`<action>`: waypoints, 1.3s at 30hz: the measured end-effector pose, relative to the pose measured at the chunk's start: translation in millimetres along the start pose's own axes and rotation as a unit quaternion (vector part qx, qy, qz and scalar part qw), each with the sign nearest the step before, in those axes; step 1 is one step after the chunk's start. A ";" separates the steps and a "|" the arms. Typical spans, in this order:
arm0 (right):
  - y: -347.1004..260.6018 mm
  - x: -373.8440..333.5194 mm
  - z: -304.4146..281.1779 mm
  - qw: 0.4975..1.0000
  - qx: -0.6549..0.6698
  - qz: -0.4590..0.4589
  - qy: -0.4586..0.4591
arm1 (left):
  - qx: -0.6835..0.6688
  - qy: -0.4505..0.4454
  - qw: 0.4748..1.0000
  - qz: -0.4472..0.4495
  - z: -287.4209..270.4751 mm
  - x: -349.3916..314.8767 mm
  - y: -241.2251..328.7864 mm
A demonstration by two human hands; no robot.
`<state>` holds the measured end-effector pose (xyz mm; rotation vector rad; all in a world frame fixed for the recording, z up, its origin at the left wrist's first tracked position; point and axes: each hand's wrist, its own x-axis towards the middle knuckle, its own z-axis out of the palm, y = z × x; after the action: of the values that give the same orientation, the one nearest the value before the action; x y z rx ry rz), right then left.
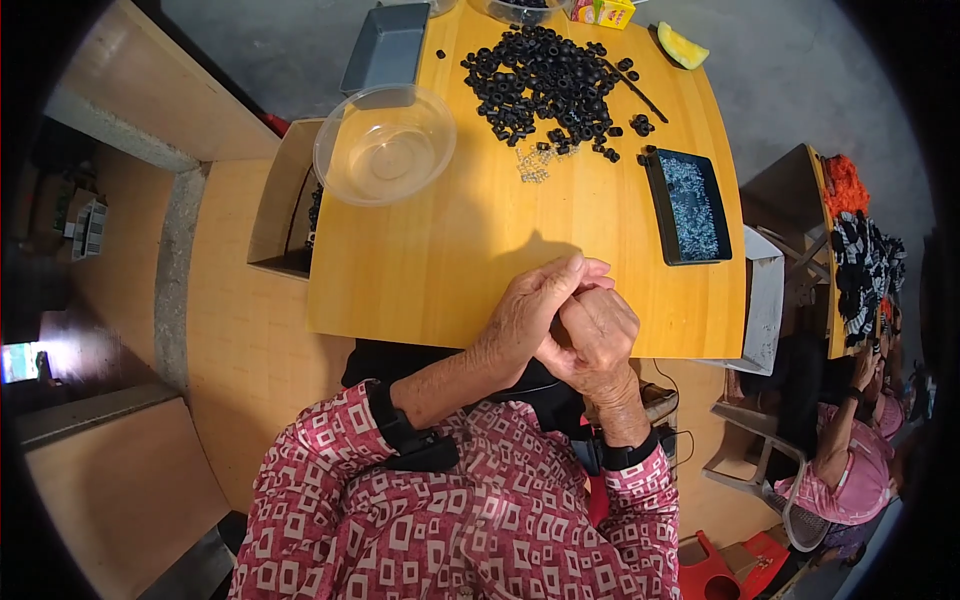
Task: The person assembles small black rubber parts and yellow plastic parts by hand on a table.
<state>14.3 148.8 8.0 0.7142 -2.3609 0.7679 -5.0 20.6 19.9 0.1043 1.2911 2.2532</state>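
Observation:
My left hand (535,305) and my right hand (598,335) are pressed together at the near edge of the wooden table (450,260), fingers closed around each other. Whether something small sits between the fingers is hidden. Far across the table lies a pile of several black rubber rings (545,80), with a small cluster of silver screws (533,165) just in front of it. A black tray (688,205) filled with silver screws sits to the right of my hands. Both wrists wear black bands.
A clear plastic bowl (385,143) overhangs the table's left side, with a grey tray (385,50) behind it. A cardboard box (285,195) stands left of the table. A yellow fruit slice (682,47) lies far right. Another person (850,450) sits at the right.

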 end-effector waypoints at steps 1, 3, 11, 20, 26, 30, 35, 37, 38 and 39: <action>0.5 -0.5 -0.7 1.000 0.001 0.001 0.000 | 0.000 0.000 1.000 -0.001 1.0 -0.3 1.1; 1.3 -1.7 -2.7 1.000 0.006 -0.005 -0.012 | 0.021 -0.005 1.000 0.012 3.0 -1.9 2.5; 3.0 -1.5 -7.4 0.999 0.025 -0.012 -0.016 | 0.075 -0.021 0.997 0.002 2.1 -0.8 -0.6; 5.5 -0.2 -14.5 0.997 0.029 0.001 -0.077 | 0.052 -0.102 0.992 -0.051 -11.1 7.9 -2.0; 5.7 8.8 -25.3 0.993 0.021 -0.023 -0.116 | 0.058 -0.035 0.997 -0.032 -1.6 -2.8 7.8; 5.7 11.1 -35.0 0.995 -0.058 0.019 -0.083 | 0.101 0.045 0.988 -0.111 -28.8 -14.5 23.2; 6.1 7.7 -29.6 0.994 -0.072 -0.017 -0.086 | 0.091 -0.003 0.989 -0.119 -23.4 -19.7 31.7; 5.5 8.3 -27.7 0.993 -0.081 -0.019 -0.079 | 0.089 0.006 0.989 -0.114 -22.5 -17.8 29.1; 5.4 8.6 -27.2 0.993 -0.081 -0.020 -0.079 | 0.087 0.014 0.990 -0.110 -23.3 -17.3 28.1; 5.4 8.9 -26.9 0.994 -0.071 -0.018 -0.085 | 0.087 0.015 0.990 -0.109 -24.0 -17.6 27.1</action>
<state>13.6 167.2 30.2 0.7858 -2.5178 0.5355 -8.8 -17.4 32.5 -0.0067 1.4393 1.9649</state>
